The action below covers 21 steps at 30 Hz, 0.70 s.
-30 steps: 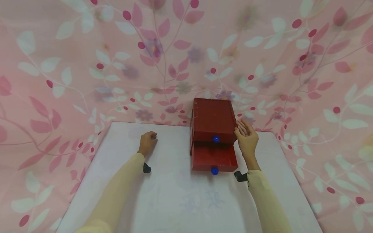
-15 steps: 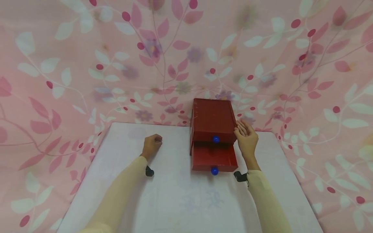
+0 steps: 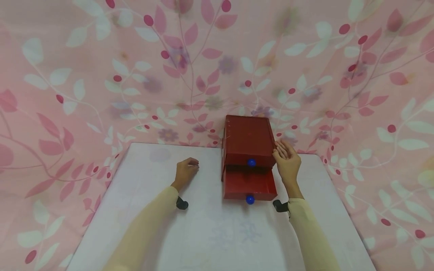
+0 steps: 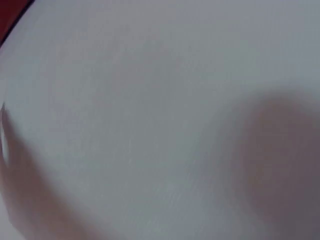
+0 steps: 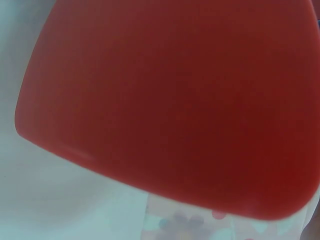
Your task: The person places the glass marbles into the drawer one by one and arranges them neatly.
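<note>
A red two-drawer box (image 3: 249, 135) stands toward the back of the white table. Its lower drawer (image 3: 234, 196) is pulled out, with a blue knob (image 3: 250, 200) on the front; the upper drawer is closed and has a matching blue knob (image 3: 251, 163). My right hand (image 3: 288, 162) rests at the box's right side, fingers extended against its edge. In the right wrist view, the red side panel (image 5: 175, 100) fills most of the picture. Left of the box, my left hand (image 3: 185, 173) hovers with loosely bent fingers, holding nothing. Blurred skin (image 4: 285, 165) shows in the left wrist view.
The white table (image 3: 203, 233) has faint blue marks near its front middle. A pink floral cloth (image 3: 190, 75) hangs behind the table and along both sides. Small black wrist cameras (image 3: 182, 204) sit below both hands.
My left hand has moved to the right, closer to the box, and its fingers now point more toward it. The right hand, the box and the pulled-out drawer have stayed in place.
</note>
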Available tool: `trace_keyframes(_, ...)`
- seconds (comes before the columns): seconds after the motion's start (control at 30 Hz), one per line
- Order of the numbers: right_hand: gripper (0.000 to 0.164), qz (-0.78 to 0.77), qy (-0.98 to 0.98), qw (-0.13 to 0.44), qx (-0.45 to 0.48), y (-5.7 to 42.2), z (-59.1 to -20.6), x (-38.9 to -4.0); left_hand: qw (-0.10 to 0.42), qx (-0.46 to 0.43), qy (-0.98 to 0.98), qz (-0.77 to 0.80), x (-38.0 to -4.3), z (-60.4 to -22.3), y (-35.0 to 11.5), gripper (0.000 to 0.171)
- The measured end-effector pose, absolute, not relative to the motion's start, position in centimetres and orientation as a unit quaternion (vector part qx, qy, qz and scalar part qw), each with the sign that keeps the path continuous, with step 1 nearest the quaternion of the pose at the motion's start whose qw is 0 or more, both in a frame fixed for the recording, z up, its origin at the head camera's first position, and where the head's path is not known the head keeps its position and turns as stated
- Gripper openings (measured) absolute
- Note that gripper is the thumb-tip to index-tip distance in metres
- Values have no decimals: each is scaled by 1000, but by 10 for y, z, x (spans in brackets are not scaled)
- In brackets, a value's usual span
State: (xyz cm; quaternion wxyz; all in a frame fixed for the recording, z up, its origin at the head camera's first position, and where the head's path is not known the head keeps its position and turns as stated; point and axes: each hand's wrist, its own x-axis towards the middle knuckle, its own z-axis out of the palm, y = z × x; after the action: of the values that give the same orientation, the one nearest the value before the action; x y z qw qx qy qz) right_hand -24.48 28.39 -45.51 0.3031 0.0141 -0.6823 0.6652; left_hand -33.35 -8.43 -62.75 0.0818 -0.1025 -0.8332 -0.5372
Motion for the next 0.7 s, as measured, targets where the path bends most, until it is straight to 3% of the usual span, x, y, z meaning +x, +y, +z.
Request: trace_keyframes(0.7,46,668,-682,298,10,283,-453,-244,80,-189,-799,-566,-320,-614,-63,18)
